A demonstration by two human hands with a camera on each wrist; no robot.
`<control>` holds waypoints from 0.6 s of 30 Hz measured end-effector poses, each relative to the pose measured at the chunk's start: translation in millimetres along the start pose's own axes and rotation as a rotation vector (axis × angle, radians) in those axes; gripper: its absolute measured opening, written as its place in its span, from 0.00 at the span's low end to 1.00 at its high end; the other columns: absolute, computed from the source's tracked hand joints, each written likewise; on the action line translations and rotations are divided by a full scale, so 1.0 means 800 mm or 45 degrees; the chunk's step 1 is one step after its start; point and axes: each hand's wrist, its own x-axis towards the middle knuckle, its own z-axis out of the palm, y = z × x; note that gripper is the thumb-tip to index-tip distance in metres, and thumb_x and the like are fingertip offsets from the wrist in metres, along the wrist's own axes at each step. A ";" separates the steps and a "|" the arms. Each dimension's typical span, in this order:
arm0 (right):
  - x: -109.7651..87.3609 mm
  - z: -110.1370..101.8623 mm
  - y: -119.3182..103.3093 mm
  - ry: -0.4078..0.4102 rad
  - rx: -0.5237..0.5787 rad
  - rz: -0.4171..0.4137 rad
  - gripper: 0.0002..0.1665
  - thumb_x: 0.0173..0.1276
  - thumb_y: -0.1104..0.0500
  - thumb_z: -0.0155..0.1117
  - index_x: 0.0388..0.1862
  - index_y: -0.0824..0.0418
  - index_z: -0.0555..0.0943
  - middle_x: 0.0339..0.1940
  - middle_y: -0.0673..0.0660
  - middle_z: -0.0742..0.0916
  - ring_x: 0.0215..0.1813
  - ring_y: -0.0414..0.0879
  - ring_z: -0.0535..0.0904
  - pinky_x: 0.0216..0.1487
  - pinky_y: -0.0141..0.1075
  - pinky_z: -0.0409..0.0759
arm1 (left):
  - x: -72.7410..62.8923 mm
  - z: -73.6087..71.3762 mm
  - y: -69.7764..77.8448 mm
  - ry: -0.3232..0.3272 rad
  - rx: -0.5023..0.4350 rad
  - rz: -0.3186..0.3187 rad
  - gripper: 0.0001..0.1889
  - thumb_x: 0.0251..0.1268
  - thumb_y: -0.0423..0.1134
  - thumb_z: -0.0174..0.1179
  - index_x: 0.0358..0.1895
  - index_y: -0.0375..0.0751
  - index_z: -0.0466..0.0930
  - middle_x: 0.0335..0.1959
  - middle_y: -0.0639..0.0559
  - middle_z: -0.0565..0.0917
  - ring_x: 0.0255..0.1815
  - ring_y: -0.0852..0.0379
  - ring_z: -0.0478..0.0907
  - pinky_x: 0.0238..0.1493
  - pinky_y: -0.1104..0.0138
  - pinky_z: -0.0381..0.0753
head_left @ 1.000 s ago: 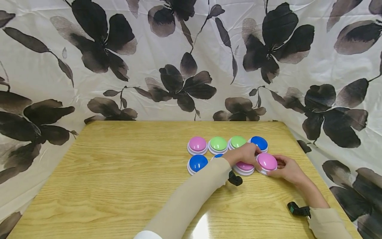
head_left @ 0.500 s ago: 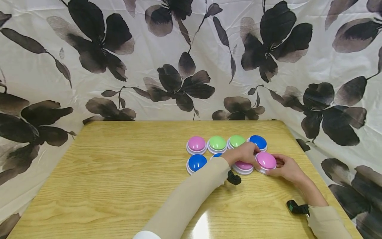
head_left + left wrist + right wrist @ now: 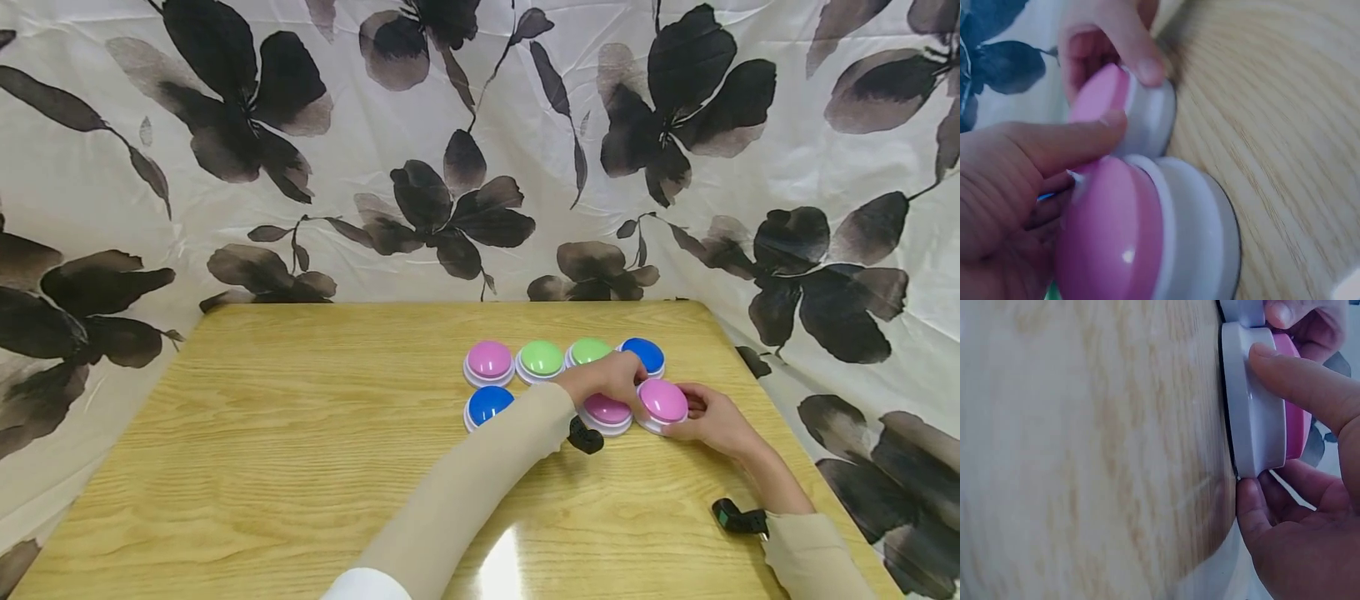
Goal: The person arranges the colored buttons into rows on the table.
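A pink push button [image 3: 663,401] with a white round base sits at the right end of the front row, flat on the table. My right hand [image 3: 712,421] grips its base from the right, thumb at the front and fingers round the far side. On its left, my left hand [image 3: 617,377] holds the same button, its thumb [image 3: 1094,134] against the edge in the left wrist view. Directly under the left hand is another pink push button [image 3: 606,410], touching or nearly touching the first. The left fingertips are hidden behind the buttons in the head view.
Behind stand a pink button [image 3: 490,359], two green buttons [image 3: 541,357] and a blue button [image 3: 643,353] in a row. Another blue button [image 3: 490,404] is at the front row's left end. The left sleeve [image 3: 480,467] crosses the wooden table [image 3: 262,442]; floral cloth [image 3: 337,150] hangs behind.
The whole head view has shifted slightly, so the scene sits a little further left. Both hands keep their hold on the pink button, with no clear movement over the table.
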 end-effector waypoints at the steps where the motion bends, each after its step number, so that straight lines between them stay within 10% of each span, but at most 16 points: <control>1: 0.001 0.002 -0.002 -0.007 -0.003 -0.010 0.52 0.54 0.55 0.78 0.69 0.74 0.61 0.63 0.72 0.73 0.61 0.62 0.72 0.51 0.30 0.76 | -0.002 -0.004 0.001 0.005 0.010 0.002 0.33 0.46 0.48 0.78 0.57 0.40 0.80 0.44 0.57 0.82 0.42 0.66 0.76 0.41 0.79 0.73; 9: -0.005 -0.008 -0.027 -0.097 -0.071 -0.047 0.57 0.56 0.52 0.77 0.73 0.74 0.54 0.68 0.75 0.67 0.65 0.69 0.67 0.60 0.54 0.73 | -0.029 -0.043 0.003 0.002 -0.054 0.068 0.27 0.59 0.45 0.69 0.60 0.39 0.78 0.54 0.52 0.82 0.53 0.64 0.75 0.51 0.78 0.71; 18: -0.017 -0.038 -0.053 0.010 -0.179 -0.078 0.45 0.68 0.51 0.65 0.72 0.73 0.57 0.69 0.76 0.63 0.67 0.73 0.59 0.60 0.65 0.65 | -0.083 -0.094 -0.056 0.064 -0.105 0.151 0.19 0.68 0.42 0.61 0.58 0.36 0.79 0.47 0.53 0.81 0.48 0.60 0.74 0.48 0.75 0.73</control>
